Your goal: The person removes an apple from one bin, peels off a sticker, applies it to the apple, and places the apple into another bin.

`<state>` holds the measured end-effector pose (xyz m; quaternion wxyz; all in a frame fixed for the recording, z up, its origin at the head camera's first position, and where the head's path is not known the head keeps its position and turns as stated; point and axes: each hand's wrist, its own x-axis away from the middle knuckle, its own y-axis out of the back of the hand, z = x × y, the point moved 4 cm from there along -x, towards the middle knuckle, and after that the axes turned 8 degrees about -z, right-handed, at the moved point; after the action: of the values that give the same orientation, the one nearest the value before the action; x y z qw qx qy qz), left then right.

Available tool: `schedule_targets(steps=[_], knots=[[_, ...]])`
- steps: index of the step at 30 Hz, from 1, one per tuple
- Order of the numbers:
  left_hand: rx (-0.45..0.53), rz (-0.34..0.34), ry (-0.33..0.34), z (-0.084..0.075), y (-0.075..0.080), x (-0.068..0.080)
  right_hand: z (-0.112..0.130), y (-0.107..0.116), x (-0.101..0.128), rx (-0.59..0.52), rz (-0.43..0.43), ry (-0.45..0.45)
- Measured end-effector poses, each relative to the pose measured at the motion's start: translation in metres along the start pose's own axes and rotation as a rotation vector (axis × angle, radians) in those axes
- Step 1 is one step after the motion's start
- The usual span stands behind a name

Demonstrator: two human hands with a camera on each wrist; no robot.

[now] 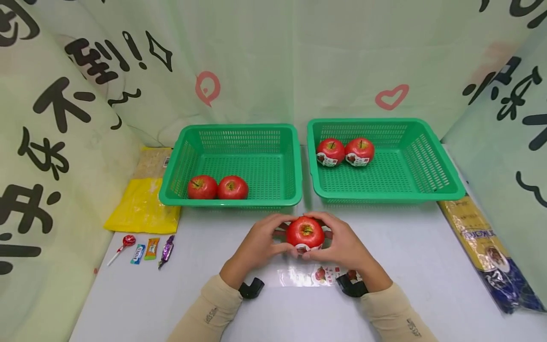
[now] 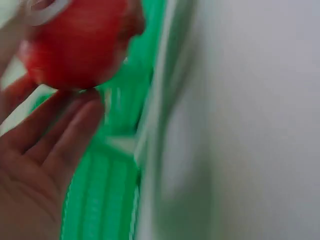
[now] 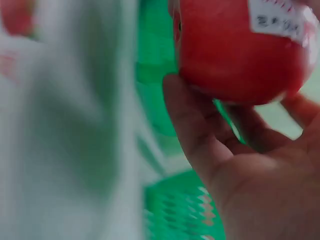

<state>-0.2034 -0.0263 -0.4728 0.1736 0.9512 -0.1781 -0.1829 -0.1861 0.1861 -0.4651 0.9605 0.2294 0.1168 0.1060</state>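
Between both hands, above the table's middle, is a red apple with its stem end up in the head view. My left hand holds it from the left and my right hand from the right, fingers and thumbs curved around it. A white printed label shows on the apple in the right wrist view. The left wrist view shows the same apple blurred. Under the wrists lies a clear sheet with apple-picture stickers, partly covered by the right wrist.
Two apples without visible labels sit in the left green basket. Two labelled apples sit in the right green basket. At left lie a yellow bag, a lollipop and small candies; at right, a gold-and-blue packet.
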Motion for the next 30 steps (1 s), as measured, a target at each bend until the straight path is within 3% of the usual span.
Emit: schedule_targets(steps=[3,5,8,12,16,20,25,30], knots=[[0.186,-0.048,0.055,-0.015,-0.008,-0.008,0.010,0.022,0.002,-0.139,-0.038,0.050],[0.285,-0.080,0.136,-0.025,-0.019,-0.017,0.018,0.040,0.005,-0.200,-0.106,0.098],[0.299,-0.117,0.282,-0.036,-0.040,-0.033,0.030,0.069,0.008,-0.266,-0.249,0.138],[0.251,-0.197,0.430,-0.034,-0.066,-0.061,0.041,0.110,-0.001,-0.237,-0.401,0.113],[0.239,-0.324,0.478,-0.022,-0.079,-0.086,0.043,0.155,-0.035,-0.068,-0.475,-0.016],[0.182,-0.399,0.500,-0.015,-0.081,-0.095,0.029,0.198,-0.086,0.074,-0.473,-0.199],[0.117,-0.401,0.498,-0.016,-0.084,-0.096,-0.016,0.235,-0.138,0.158,-0.411,-0.401],[0.114,-0.382,0.491,-0.019,-0.095,-0.096,-0.070,0.248,-0.145,0.221,-0.365,-0.555]])
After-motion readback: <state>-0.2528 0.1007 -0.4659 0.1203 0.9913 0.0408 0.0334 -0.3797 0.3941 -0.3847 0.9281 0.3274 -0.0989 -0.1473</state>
